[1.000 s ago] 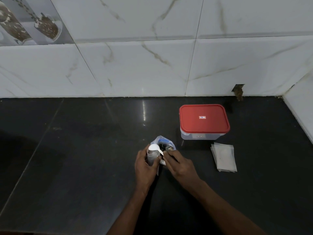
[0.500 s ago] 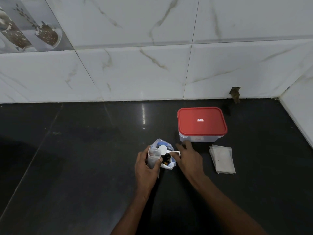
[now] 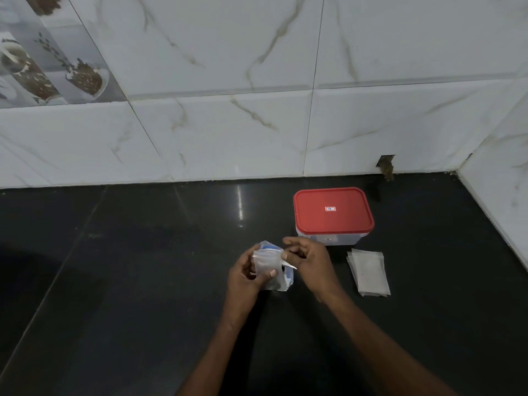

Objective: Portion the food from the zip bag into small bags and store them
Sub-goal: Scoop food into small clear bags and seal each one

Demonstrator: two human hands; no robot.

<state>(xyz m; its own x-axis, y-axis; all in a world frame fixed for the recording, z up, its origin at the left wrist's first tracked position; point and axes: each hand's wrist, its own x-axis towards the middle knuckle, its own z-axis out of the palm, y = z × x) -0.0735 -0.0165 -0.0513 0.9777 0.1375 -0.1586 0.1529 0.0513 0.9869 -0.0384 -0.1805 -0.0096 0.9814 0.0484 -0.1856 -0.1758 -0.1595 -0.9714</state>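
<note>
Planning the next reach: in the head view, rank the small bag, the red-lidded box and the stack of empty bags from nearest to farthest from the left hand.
1. Small bag, held in the left hand.
2. Red-lidded box, behind and right.
3. Stack of empty bags, farthest right, past the right hand.

Single head view, looking down, near counter (image 3: pixel 143 281)

The surface (image 3: pixel 143 281) is seen in glossy black. The wall tiles (image 3: pixel 228 67) are patterned white with tan marble veining. The container (image 3: pixel 328 240) is clear, capped by a red lid (image 3: pixel 333 211). The small bags (image 3: pixel 368 271) are shown translucent white.
</note>
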